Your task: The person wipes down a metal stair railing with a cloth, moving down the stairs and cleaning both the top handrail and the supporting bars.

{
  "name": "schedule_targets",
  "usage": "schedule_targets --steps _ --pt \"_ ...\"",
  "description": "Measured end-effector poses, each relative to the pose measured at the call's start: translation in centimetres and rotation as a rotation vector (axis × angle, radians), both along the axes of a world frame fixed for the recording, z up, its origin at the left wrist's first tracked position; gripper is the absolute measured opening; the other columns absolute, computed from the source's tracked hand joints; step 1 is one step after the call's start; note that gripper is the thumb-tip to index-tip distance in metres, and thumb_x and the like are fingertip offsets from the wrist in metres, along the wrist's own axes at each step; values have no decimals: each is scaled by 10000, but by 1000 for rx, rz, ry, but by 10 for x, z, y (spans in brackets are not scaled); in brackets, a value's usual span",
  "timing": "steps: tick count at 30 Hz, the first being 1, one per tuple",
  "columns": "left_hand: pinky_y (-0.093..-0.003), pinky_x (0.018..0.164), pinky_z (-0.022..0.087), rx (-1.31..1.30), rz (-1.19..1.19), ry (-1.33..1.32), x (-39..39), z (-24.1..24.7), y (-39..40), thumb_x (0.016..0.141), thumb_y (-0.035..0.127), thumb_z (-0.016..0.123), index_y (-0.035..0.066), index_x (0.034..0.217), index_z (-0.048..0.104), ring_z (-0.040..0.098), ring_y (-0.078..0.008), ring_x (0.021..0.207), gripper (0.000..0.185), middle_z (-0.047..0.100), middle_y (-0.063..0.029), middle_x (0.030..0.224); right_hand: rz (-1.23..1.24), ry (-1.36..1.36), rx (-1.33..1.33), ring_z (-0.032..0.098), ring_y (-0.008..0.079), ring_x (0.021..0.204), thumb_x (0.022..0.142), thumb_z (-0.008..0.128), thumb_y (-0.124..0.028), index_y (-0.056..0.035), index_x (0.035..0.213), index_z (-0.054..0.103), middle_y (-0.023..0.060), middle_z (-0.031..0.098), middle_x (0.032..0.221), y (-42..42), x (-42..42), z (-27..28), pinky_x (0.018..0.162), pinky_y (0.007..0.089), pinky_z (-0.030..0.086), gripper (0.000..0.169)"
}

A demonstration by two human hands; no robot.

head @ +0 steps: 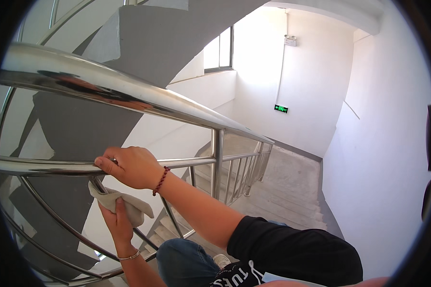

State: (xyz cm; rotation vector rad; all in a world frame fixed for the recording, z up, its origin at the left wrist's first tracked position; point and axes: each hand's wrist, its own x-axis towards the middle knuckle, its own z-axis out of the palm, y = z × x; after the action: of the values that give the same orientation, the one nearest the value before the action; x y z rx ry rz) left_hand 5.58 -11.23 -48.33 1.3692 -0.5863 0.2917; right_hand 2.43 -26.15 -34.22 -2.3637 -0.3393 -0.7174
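A beige cloth (129, 204) is wrapped around a slim metal baluster (100, 184) just under the middle rail. My left hand (117, 215), with a silver bangle at the wrist, grips the cloth around that baluster. Above it, my right hand (133, 166) is closed over the shiny steel middle rail (57, 168), its thumb along the near side. A dark red beaded bracelet (161, 181) circles the right wrist. The thick polished handrail (129, 89) runs above both hands, apart from them. Part of the baluster is hidden by the cloth.
Concrete stairs (273, 204) descend to a landing (291, 172) beside a white wall (373, 143). A thick post (217, 165) joins the rails. Curved balusters (57, 215) spread at lower left. My bent knee (186, 260) is close to the railing. A green exit sign (281, 108) hangs beyond.
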Motion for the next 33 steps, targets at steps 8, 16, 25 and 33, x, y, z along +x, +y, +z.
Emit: schedule_targets --steps 8,16,25,33 --pt "-355 1108 330 61 167 -176 5 13 10 1042 222 462 -16 1496 311 429 -228 1329 534 424 -153 1470 -11 -80 -111 681 331 762 1003 441 -529 -126 972 658 121 685 809 4 11 -4 673 451 527 458" --pt "-304 1004 428 -81 -24 -202 15 80 24 1057 254 494 -2 1335 486 541 -148 1140 379 587 -87 1252 -7 -34 12 693 379 869 951 437 -639 -87 977 698 182 722 893 7 6 -2 781 467 543 611" --pt "-312 966 455 -80 88 -209 1 69 -10 1016 269 578 6 1323 468 566 -165 1088 419 587 -93 1232 21 55 42 702 291 832 954 422 -655 -80 1009 682 120 731 880 -9 -10 1 760 400 538 633" --pt "-313 948 461 5 148 -119 -4 47 -8 980 210 634 -8 1312 458 568 -168 1086 434 587 -109 1222 82 -51 61 697 304 751 947 438 -673 -79 944 672 120 719 801 -10 -1 -6 699 404 543 638"
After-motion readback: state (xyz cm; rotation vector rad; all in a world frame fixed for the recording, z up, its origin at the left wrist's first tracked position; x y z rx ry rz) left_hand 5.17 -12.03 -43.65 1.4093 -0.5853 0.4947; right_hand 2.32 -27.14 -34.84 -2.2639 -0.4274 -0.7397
